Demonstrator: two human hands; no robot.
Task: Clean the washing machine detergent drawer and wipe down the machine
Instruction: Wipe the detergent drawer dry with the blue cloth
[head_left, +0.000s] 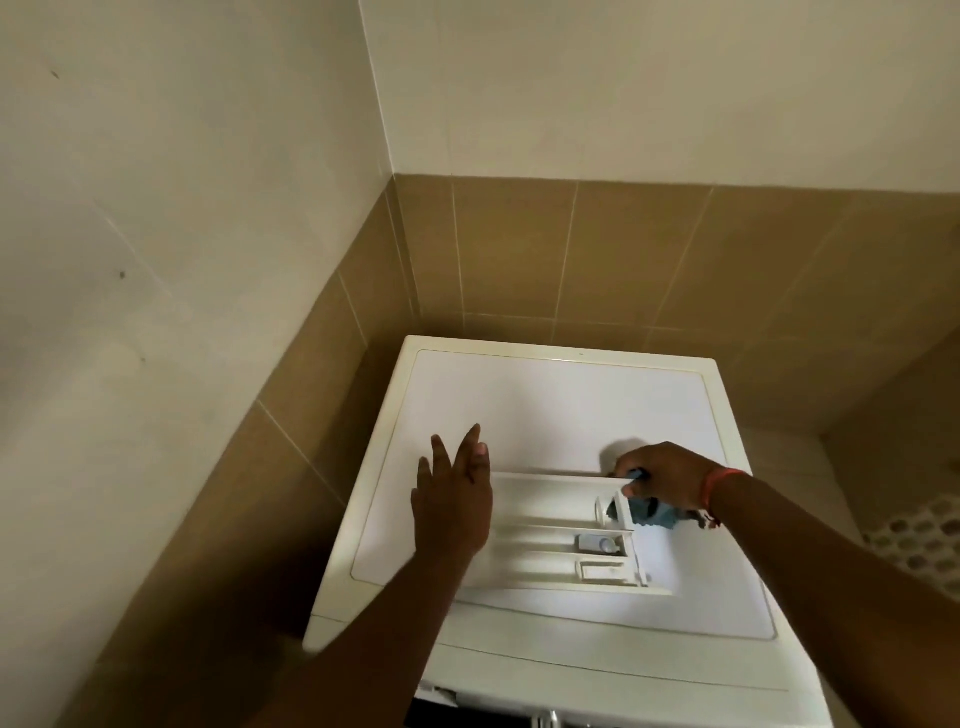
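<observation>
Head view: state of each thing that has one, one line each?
Detergent drawer: out of the machine, lying flat on its top.
Washing machine: drawer slot at the front looks open, mostly out of view.
Blue cloth: bunched, pressed against the drawer's right end.
Left hand: fingers straight, at the drawer's left end, contact unclear.
Right hand: curled round the cloth.

A home laundry corner or bathroom: a white washing machine (561, 415) stands pushed into the corner of two walls, each clad low down in tan tiles (623, 254) with plain cream-painted plaster (182, 156) above. A patch of small hexagonal tiles (919, 540) shows at right.
</observation>
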